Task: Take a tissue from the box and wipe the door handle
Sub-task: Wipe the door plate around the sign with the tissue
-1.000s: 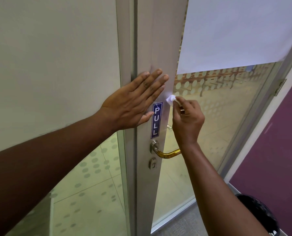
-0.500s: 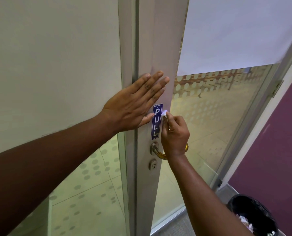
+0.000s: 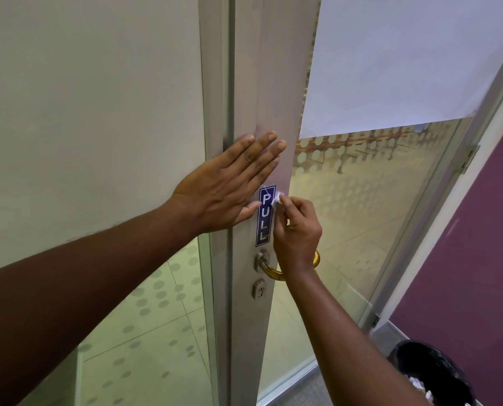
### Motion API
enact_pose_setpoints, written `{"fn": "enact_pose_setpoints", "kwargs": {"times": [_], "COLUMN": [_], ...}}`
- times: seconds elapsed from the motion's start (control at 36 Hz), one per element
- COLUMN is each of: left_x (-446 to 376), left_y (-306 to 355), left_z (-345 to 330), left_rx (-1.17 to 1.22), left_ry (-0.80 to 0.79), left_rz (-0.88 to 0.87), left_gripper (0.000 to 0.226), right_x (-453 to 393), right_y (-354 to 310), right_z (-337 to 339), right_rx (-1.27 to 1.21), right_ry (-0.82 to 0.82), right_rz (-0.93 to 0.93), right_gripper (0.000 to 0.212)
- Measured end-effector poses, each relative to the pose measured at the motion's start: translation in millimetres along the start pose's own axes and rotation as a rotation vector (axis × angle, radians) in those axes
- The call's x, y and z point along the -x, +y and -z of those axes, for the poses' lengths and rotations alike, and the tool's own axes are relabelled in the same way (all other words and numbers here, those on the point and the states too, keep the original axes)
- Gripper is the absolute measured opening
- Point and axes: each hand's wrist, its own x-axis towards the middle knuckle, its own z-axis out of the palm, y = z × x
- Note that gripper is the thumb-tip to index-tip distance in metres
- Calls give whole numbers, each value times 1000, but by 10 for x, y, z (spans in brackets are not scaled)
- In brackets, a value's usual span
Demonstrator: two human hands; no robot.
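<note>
Head view: the left hand [image 3: 225,187] is laid flat with fingers spread against the grey metal door frame [image 3: 245,332], bracing it. A small crumpled white tissue [image 3: 277,198] is pinched between the curled fingertips of the right hand [image 3: 298,230] and is pressed at the top edge of the blue vertical "PULL" sticker [image 3: 264,219], above the handle. The curved brass door handle [image 3: 273,272] on its steel rose sits just below, partly hidden by the right wrist; no tissue contact with it is seen. A black bin [image 3: 432,373] with white scraps is seen at lower right. No tissue box is in view. Progress judged: tissue already taken; wiping is on the sticker area, so the handle itself looks left to be wiped.
</note>
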Motion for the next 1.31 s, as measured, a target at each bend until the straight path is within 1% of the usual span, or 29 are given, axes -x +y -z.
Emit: {"fn": "enact_pose_setpoints", "kwargs": {"times": [0.14,0.19,0.25,0.31,0.36,0.42,0.47,0.64,0.89,1.03,1.31], "left_x": [-7,-4,-2,1,4,4,0,9,3,1,-9], "left_y": [0,0,-1,-1,3,5,6,-2,4,11,14], "left_z": [6,12,14,14,2,-6,-7,1,-12,-8,-16], "left_rx": [7,9,12,11,8,5,5,-3,4,-5,-8], "left_ry": [7,10,19,24,23,13,8,17,28,8,14], "left_rz": [-3,-5,-8,-10,-11,-11,-9,-3,-3,-7,3], "left_gripper": [81,81,81,80,80,80,81,82,81,81,82], "right_x": [184,216,205,171,144,150,185,303,215,76,-167], "right_y": [72,82,75,69,83,109,121,0,-55,-99,-279], "right_z": [-17,6,30,49,77,97,90,-10,-119,-114,-90], "right_rx": [13,-19,-87,-198,-314,-369,-374,-287,-217,-216,-162], "right_ry": [-24,-55,-35,65,155,131,68,-12,99,138,180], "right_rz": [-11,-84,-226,-426,-630,-761,-811,-803,-779,-689,-440], "right_gripper": [26,25,22,19,23,30,29,21,16,18,16]}}
